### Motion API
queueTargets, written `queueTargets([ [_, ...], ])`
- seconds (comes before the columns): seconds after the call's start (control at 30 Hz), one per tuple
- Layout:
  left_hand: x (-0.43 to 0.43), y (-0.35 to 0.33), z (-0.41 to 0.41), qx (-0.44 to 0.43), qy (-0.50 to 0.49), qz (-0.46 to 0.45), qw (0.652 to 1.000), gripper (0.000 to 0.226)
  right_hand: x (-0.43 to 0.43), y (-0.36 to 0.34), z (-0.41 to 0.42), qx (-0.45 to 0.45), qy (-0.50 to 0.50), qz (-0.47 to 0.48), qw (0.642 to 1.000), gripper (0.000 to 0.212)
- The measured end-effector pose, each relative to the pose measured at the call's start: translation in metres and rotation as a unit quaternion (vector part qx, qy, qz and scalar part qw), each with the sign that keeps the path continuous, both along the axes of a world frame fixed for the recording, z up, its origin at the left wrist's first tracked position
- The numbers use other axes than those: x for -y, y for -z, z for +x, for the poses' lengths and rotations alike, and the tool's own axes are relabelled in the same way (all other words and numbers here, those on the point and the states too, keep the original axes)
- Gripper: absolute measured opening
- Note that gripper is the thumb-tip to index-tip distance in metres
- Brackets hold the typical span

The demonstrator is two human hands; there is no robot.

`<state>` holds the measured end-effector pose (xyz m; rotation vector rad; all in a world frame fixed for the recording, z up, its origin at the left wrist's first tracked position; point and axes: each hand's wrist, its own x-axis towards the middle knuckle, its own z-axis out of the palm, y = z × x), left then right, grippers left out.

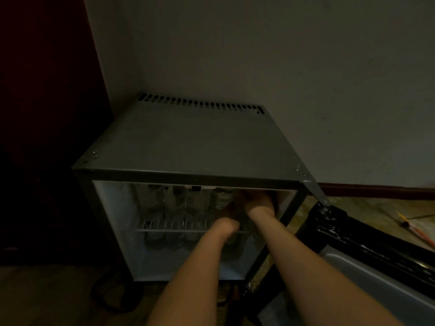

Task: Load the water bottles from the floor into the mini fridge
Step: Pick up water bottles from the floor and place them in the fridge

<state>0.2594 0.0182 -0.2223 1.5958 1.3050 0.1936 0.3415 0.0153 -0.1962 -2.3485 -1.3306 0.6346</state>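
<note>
Water bottles (164,201) stand inside mini fridge (188,142), clear plastic, upright, labels dim and unreadable. One row sits on wire shelf (169,229) in the upper part of the fridge, tops reaching up under the fridge's top edge. More bottles sit under that shelf in the lower part, only shoulders and caps visible, blurred. Count unclear in the low light.

Both bare forearms reach into the fridge opening from the front. Left hand (227,225) is at the shelf's front edge, right of the bottle row, fingers curled; whether its grip holds anything, cannot tell. Right hand (259,202) is higher, in the fridge's upper right corner beside rightmost bottle (221,198); fingers hidden in shadow under the top edge, grip state cannot tell. The arms cover the right half of the fridge interior.

Fridge door (376,250) hangs open at the fridge's right, black with a grey inner liner. Black cable (110,297) loops on the floor at the fridge's front left foot. Orange cord (414,229) lies on the floor well right of the fridge. Wall (306,67) behind the fridge.
</note>
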Motion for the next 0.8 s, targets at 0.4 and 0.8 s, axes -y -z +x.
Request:
queueTargets([
  [0.4, 0.029, -0.013, -0.032, 0.047, 0.013, 0.007, 0.999, 0.033, 0.038, -0.015, -0.003, -0.073, 0.098, 0.037, 0.992, 0.040],
  [0.8, 0.094, -0.040, -0.066, -0.129, 0.146, 0.050, 0.980, 0.034, 0.135, -0.042, -0.022, -0.039, -0.116, -0.041, 0.992, 0.029],
])
